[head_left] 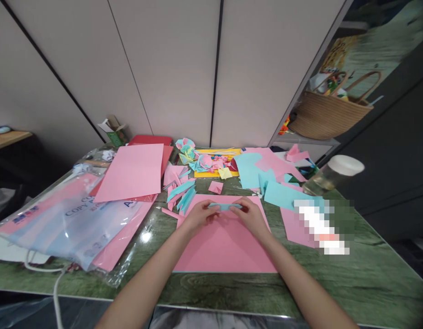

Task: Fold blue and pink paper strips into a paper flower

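Both my hands meet over a large pink sheet [225,249] lying on the green table [369,283]. My left hand [199,215] and my right hand [251,216] pinch the two ends of a small folded light-blue paper strip [225,206], fingers closed on it. The strip is held just above the pink sheet's far edge. A small folded pink square [215,186] lies just beyond the hands.
Left are a plastic pack of copy paper [64,219] and a tilted pink sheet [134,171]. Behind lie blue and pink folded scraps [182,189], paper flowers on a yellow sheet [211,163] and blue sheets [266,178]. A lidded glass jar [331,176] and woven basket [330,112] stand right.
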